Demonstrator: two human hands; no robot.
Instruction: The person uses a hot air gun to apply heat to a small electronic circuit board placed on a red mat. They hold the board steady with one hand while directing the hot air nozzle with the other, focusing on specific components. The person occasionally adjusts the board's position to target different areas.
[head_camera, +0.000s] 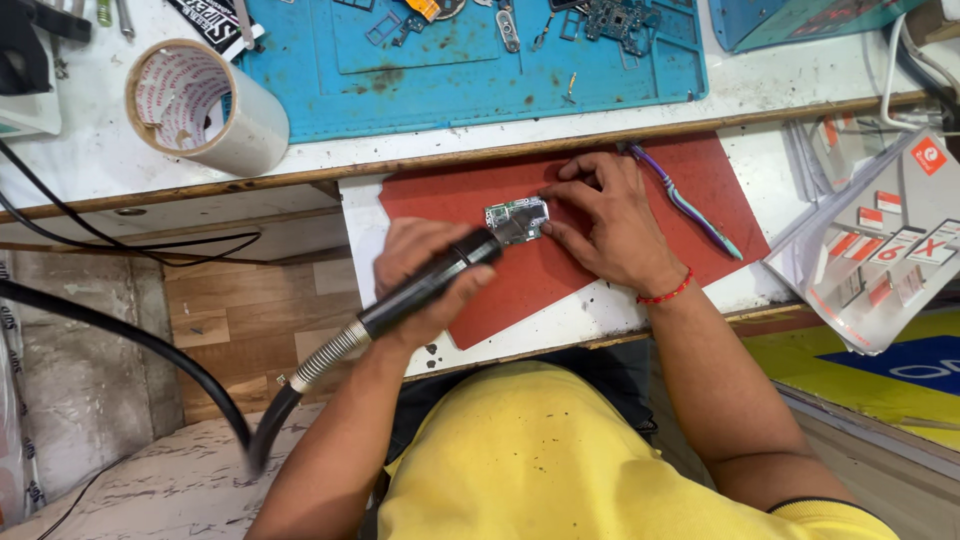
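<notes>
- left hand (425, 285) is wrapped round a black hot-air wand (430, 285), nozzle tipped down right at the edge of the small circuit board (517, 220), so the air looks aimed at one spot
- right hand (605, 225) has its fingers spread, fingertips pinning the board's right edge flat, probably so it can't slide
- board sits on a red mat (640, 165) on the pull-out shelf, likely to spare the surface from heat
- purple toothbrush (685, 200) lies just beside the right hand, not in the way
- wand's hose (150, 345) trails off to the left, tape roll (205, 105) and blue work mat (470, 85) are up on the bench, well apart
</notes>
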